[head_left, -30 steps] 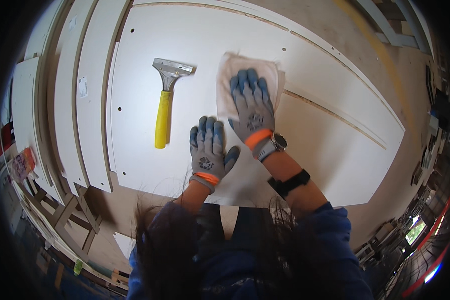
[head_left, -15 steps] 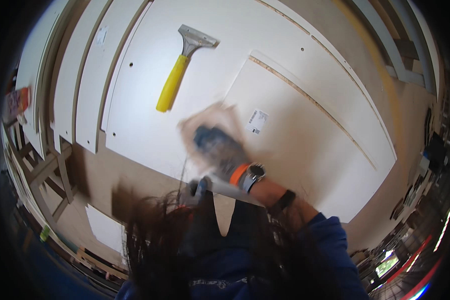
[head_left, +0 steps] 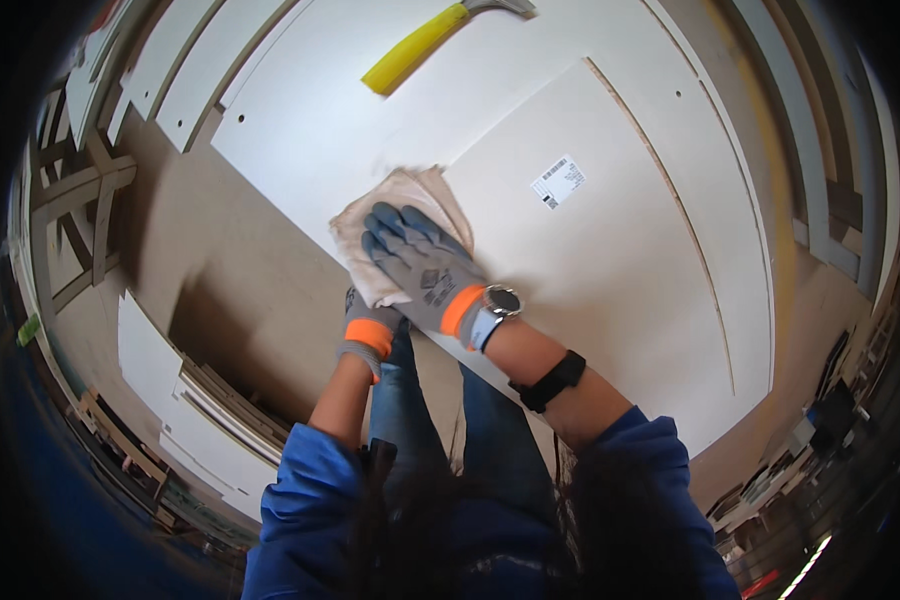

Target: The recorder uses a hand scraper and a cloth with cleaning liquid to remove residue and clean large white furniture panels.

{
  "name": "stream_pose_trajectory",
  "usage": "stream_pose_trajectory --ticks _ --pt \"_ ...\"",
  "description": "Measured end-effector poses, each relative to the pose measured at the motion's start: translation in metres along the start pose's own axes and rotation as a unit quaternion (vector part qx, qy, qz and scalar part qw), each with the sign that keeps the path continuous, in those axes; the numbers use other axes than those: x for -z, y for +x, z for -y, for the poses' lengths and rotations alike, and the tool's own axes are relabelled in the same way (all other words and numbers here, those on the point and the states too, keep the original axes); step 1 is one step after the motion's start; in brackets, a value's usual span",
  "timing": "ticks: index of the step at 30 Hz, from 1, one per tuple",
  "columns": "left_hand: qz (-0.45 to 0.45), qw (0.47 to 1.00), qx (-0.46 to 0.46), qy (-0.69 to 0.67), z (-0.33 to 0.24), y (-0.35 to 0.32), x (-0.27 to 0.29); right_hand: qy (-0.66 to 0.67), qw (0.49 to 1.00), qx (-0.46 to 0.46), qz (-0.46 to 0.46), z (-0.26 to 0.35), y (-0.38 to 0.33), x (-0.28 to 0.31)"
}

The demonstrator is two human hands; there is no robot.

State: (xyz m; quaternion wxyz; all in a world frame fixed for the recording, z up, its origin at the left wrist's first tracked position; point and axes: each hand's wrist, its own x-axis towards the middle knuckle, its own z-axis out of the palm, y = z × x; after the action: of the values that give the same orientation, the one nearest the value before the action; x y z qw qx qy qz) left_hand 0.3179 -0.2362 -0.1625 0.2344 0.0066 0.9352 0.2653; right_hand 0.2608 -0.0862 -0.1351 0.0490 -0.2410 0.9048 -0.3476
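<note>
Left hand [head_left: 373, 320] at near edge of white panel [head_left: 630, 270], partly hidden by beige cloth [head_left: 410, 187]; can't tell its grip. Right hand [head_left: 425, 262] laid flat on cloth, fingers extended, not clutching. Cloth lies by that edge. Label [head_left: 558, 181] beyond, rightward; yellow-handled scraper [head_left: 416, 50] farthest.

White board [head_left: 470, 128]: brightly lit, soft shadow beside wristwatch [head_left: 503, 300]. Brown floor [head_left: 280, 235]: dark shadow at left. Fisheye view: blackened corners, bowed edges.
</note>
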Motion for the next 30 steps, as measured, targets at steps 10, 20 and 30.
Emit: stream_pose_trajectory --ticks 10,20,30 --pt "0.047 0.940 0.196 -0.276 -0.057 0.017 0.015 -0.107 0.990 -0.086 0.021 -0.049 0.028 0.040" --pt "0.141 0.824 0.300 -0.459 0.021 -0.071 0.049 -0.235 0.957 -0.160 -0.051 -0.035 0.016 0.041" --pt "0.214 0.898 0.195 -0.331 0.082 -0.092 0.056 -0.197 0.961 -0.152 0.124 0.039 -0.065 0.004"
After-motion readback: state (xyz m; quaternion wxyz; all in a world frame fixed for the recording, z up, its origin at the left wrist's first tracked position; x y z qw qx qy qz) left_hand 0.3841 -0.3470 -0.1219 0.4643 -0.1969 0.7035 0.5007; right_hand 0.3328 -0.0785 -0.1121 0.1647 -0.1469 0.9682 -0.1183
